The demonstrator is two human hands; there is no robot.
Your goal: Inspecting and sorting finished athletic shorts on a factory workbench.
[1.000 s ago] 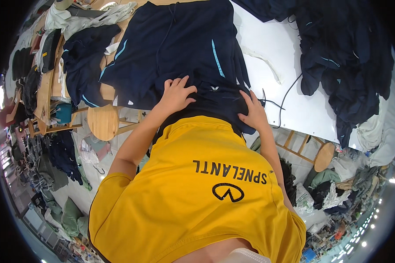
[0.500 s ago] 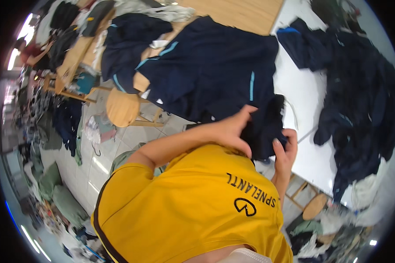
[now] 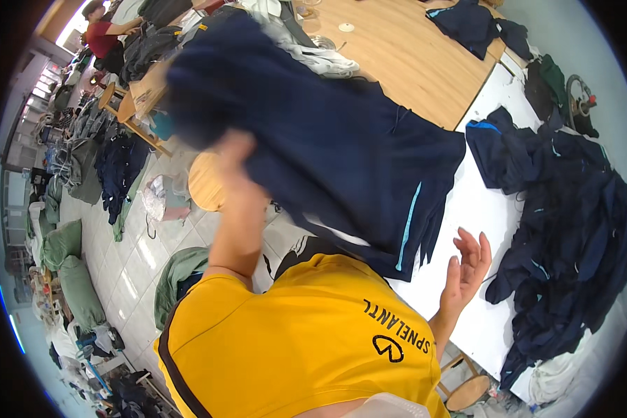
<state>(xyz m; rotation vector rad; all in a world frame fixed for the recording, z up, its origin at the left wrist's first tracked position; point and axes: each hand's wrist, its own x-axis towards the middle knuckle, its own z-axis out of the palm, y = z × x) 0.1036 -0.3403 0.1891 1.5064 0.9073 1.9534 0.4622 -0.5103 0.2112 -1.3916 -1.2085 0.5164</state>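
Touching or just beside the near left edge of the navy garment (image 3: 341, 139) with the left grip (image 3: 238, 157) (too blurred; cannot tell whether clamped on cloth or apart). Showing the garment laid partly across the white tabletop (image 3: 477, 320), with the wooden tabletop (image 3: 383, 52) beyond. Holding the right grip (image 3: 467, 270) apart, loosely curled, near the light-blue stripe (image 3: 409, 226).

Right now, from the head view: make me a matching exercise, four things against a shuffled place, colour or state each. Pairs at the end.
1. left hand
2. right hand
3. nearest navy garment
4. stool beside the left forearm

A. bears a light-blue stripe
B. round, pale wooden seat
C. open over the white tabletop
D. blurred, at the garment's edge

Pairs: 1-D, 2-C, 3-A, 4-B
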